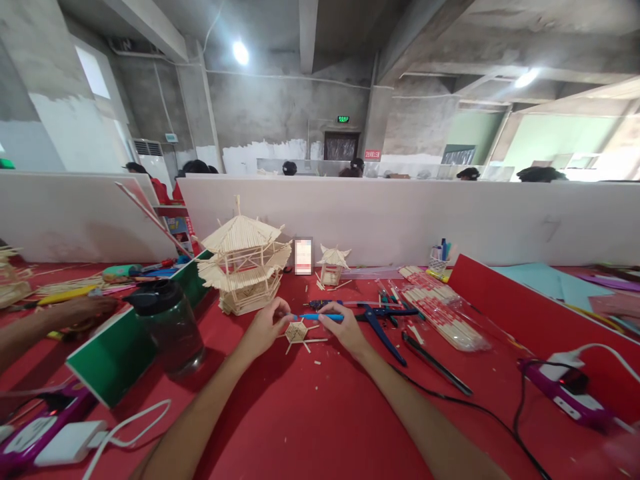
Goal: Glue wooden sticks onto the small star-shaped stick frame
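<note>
Both my hands meet over a slim blue pen held level above the red table. My right hand grips its right end, thumb and fingers closed. At the left end, the fingertips of my left hand are pinched together; the pen's tip there is too small to make out. Just below the pen lies a small web-like frame of wooden sticks, with several spokes pointing outward. Behind my hands stand a large stick pavilion at the left and a small stick pavilion nearer the middle.
Right of my hands lie a blue-handled glue gun, a black cutter and bagged wooden sticks. A dark bottle stands left beside a green divider. Another person's arm reaches in beyond it. Cables and power strips flank the workspace.
</note>
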The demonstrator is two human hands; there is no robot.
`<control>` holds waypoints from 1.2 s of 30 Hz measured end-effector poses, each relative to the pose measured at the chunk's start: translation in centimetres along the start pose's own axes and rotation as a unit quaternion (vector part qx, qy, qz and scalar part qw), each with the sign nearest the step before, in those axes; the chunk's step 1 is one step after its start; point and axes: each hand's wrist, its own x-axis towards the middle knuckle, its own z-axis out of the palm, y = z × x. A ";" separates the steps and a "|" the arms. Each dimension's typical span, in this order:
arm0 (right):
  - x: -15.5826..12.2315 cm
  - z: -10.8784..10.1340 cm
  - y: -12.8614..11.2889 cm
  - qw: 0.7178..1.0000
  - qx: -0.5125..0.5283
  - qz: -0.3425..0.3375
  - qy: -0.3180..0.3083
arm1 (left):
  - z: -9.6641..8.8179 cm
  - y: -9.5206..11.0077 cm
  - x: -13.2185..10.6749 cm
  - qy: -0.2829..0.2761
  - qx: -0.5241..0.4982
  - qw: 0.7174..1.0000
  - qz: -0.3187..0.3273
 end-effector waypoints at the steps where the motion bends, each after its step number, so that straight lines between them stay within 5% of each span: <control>1: 0.0 0.0 0.0 1.000 -0.003 -0.001 0.001 | 0.0 0.1 0.0 0.002 -0.001 1.000 0.001; 19: 0.0 0.2 0.1 1.000 0.000 -0.002 -0.008 | 0.5 0.2 0.0 0.032 -0.008 0.999 -0.022; 36: -0.7 0.8 -0.4 0.994 0.010 -0.013 -0.109 | 1.4 1.7 -0.9 -0.093 0.019 0.995 0.023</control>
